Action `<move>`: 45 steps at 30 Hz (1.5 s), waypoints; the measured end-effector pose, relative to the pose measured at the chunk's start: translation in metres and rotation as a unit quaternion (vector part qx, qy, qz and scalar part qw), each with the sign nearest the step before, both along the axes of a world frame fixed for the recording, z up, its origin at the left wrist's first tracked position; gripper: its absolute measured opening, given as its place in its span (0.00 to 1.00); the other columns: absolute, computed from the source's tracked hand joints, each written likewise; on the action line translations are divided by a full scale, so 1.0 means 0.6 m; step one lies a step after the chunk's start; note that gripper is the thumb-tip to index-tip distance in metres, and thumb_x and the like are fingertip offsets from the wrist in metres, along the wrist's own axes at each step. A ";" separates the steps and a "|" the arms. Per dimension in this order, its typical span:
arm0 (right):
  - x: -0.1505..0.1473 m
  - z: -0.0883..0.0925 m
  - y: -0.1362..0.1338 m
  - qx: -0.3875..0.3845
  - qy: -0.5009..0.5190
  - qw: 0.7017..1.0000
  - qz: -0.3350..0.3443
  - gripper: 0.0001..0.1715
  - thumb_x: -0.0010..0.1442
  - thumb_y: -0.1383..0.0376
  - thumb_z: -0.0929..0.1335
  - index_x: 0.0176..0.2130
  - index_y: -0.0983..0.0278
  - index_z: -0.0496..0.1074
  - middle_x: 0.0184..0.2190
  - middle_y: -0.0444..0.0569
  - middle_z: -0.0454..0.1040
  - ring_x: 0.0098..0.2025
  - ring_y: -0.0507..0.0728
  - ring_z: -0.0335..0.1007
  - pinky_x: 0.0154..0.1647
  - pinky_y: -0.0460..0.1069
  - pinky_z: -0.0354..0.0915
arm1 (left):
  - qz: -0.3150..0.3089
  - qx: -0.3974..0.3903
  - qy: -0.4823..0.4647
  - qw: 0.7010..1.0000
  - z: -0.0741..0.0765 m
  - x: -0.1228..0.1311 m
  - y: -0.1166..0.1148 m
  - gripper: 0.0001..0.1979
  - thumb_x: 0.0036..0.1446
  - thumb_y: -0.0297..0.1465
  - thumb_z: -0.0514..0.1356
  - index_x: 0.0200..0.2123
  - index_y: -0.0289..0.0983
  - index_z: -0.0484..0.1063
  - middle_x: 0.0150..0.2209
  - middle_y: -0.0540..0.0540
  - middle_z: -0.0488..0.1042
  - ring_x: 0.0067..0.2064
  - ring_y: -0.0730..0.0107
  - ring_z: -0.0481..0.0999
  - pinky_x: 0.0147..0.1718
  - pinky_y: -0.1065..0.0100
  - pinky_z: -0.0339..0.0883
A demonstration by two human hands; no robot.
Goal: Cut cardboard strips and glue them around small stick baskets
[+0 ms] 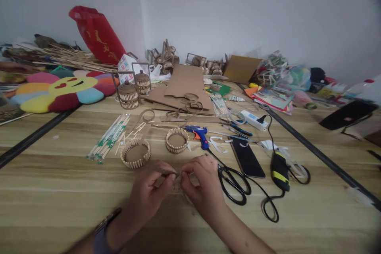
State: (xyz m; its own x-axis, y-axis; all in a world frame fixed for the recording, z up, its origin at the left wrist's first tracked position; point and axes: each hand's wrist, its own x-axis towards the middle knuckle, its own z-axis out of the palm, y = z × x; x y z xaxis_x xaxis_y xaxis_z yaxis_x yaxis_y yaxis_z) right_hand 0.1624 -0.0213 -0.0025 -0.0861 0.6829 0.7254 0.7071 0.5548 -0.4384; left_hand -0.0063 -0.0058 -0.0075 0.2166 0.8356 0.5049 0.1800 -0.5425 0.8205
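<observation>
"Between both hands, what's there?"

"A thin brown strip (177, 174), small and blurred, over the table (74, 202). The left hand (151, 188) pinches it; the right hand (203, 177) has fingertips bunched beside it, whether gripping I can't tell."

"Which way does it lie?"

"Roughly left to right, its long axis spanning the fingertips."

"And around?"

"Wood grain below, a stick-walled basket (177, 150) just beyond, pale wall (253, 12) behind."

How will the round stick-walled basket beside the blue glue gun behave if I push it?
The stick-walled basket would probably slide rather than tip, being low and broad. It looks light: thin sticks around a brown floor. Those separate upright sticks might come loose if squeezed hard.
</observation>
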 end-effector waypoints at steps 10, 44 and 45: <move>0.136 -0.027 0.092 -0.039 0.041 0.977 -0.208 0.07 0.60 0.63 0.65 0.31 0.60 0.70 0.27 0.46 0.75 0.32 0.59 0.69 0.37 0.52 0.58 | -0.018 -0.060 -0.124 0.990 0.017 -0.016 0.010 0.10 0.60 0.29 0.61 0.27 0.39 0.77 0.31 0.48 0.79 0.35 0.67 0.78 0.34 0.70 0.73; 0.083 0.121 -0.022 -0.227 -0.056 0.956 0.180 0.08 0.65 0.65 0.69 0.32 0.58 0.73 0.30 0.42 0.76 0.36 0.56 0.73 0.44 0.53 0.65 | -0.127 -0.148 0.180 0.964 0.079 -0.075 0.034 0.11 0.60 0.41 0.60 0.32 0.41 0.76 0.29 0.49 0.78 0.30 0.63 0.75 0.27 0.69 0.63; 0.090 0.117 -0.017 -0.279 -0.009 0.944 0.178 0.09 0.64 0.63 0.69 0.30 0.58 0.73 0.28 0.42 0.75 0.33 0.55 0.71 0.38 0.51 0.65 | -0.034 -0.058 0.231 0.971 0.073 -0.088 0.046 0.08 0.57 0.39 0.64 0.33 0.41 0.77 0.33 0.46 0.79 0.35 0.59 0.77 0.31 0.67 0.65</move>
State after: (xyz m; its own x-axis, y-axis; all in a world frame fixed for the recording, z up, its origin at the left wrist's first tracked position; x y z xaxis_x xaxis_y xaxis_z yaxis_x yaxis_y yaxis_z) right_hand 0.2162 -0.0317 0.0678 -0.3915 0.8832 0.2584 0.5289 0.4457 -0.7222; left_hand -0.0592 0.0221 0.0364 0.4539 0.8572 0.2435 0.5109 -0.4742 0.7170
